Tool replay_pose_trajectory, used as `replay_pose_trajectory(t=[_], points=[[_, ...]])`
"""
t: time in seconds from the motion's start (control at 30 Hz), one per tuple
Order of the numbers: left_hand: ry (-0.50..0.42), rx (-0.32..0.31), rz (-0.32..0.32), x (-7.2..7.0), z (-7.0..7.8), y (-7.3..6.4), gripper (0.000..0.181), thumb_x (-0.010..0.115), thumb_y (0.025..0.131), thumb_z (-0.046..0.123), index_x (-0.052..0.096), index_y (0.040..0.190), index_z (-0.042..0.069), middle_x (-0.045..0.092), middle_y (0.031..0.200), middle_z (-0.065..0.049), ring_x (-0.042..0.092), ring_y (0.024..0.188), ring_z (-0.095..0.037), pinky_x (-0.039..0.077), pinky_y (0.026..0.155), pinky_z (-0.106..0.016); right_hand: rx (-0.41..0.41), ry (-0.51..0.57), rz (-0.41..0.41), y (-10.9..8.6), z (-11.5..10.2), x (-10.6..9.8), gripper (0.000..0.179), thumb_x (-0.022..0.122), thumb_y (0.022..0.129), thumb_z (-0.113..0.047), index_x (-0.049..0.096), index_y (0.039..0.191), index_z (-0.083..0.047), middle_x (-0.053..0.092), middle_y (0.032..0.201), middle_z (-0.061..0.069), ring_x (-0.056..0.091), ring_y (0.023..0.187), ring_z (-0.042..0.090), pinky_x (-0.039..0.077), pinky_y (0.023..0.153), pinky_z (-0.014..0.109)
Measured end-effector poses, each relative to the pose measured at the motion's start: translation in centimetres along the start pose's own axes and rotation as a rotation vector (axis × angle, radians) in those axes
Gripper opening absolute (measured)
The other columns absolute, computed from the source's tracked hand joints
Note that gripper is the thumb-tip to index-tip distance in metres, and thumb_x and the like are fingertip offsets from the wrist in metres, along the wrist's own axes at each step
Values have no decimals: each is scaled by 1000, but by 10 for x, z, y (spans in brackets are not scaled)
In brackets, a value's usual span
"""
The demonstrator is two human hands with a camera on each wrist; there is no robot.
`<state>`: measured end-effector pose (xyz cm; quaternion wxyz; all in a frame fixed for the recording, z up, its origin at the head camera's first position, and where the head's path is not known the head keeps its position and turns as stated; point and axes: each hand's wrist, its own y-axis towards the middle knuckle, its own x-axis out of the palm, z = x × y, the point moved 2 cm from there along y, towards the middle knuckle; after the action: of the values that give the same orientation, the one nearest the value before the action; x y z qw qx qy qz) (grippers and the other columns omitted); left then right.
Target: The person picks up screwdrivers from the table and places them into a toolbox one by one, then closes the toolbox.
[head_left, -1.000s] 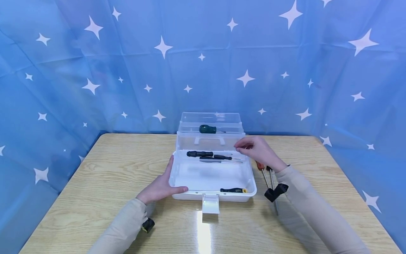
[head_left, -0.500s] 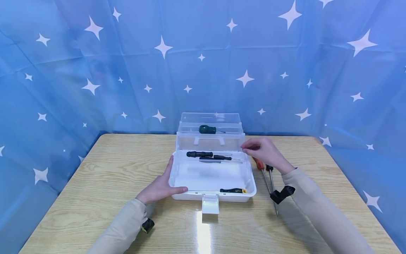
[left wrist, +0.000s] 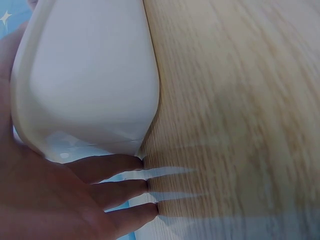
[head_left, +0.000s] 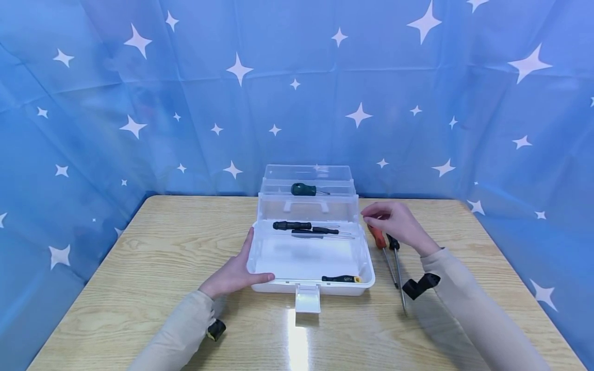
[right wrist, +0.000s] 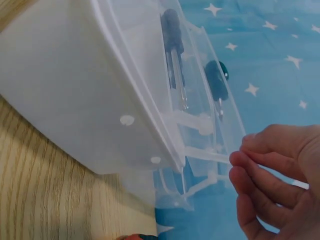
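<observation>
A white toolbox point(head_left: 301, 257) stands on the table, its clear lid point(head_left: 306, 172) raised at the back. My left hand point(head_left: 234, 273) spans the box's front left corner, thumb on the front rim and index finger along the left side; its other fingers point(left wrist: 120, 192) stretch out straight to the tabletop. My right hand point(head_left: 396, 224), fingers loosely bent with nothing visible between them, hovers by the rear right corner. Below it lie a red-handled screwdriver point(head_left: 379, 238) and a black-handled screwdriver point(head_left: 393, 242). Inside the box are several dark screwdrivers point(head_left: 292, 225) and a dark-green-and-yellow one point(head_left: 341, 279).
A green-handled screwdriver point(head_left: 303, 189) lies in the clear upper tray at the back. The white latch point(head_left: 308, 299) hangs down at the box's front. Behind the wooden table point(head_left: 185, 232) hangs a blue star-patterned curtain point(head_left: 297, 103).
My right hand has moved right, from over the box's rear right part to outside its corner, near the two screwdrivers. My left hand and the box have stayed put.
</observation>
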<state>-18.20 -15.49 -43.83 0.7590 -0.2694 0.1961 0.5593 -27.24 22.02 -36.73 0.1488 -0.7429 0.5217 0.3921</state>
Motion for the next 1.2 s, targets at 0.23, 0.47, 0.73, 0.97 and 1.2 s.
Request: replay_pose_trajectory(t=[0.23,0.47,0.73,0.97,1.2], points=[[-7,6,2,0,0,0,123,80,75,48,-9,156,18,30,147,-33,42,126,-46,36,100,-59,-19,8,17,-3,6,-2,18,66,92,-10,71,108,-2,69,99,8,63,87,21,52,74,29],[-10,-2,3,0,1,0,122,80,76,46,-8,156,19,30,148,-32,42,127,-46,36,100,-60,5,8,30,-8,11,-5,21,66,92,-9,70,109,0,69,100,11,62,87,22,51,74,29],[-9,14,3,0,-1,-1,124,80,75,48,-10,155,19,32,146,-33,45,124,-46,37,100,-58,2,-3,46,-13,18,-6,18,66,91,-7,69,108,0,69,101,13,63,83,22,52,74,30],[-1,12,3,0,-1,-1,123,80,75,48,-9,155,19,32,146,-33,46,123,-46,37,99,-58,39,-14,62,-19,25,-8,26,64,92,-6,65,115,4,67,108,18,63,88,24,52,78,33],[0,3,1,1,0,-2,123,80,75,48,-9,155,18,32,146,-33,45,124,-47,37,99,-58,61,-17,87,-25,30,-9,28,65,92,-6,62,118,4,66,108,21,63,89,29,51,78,41]])
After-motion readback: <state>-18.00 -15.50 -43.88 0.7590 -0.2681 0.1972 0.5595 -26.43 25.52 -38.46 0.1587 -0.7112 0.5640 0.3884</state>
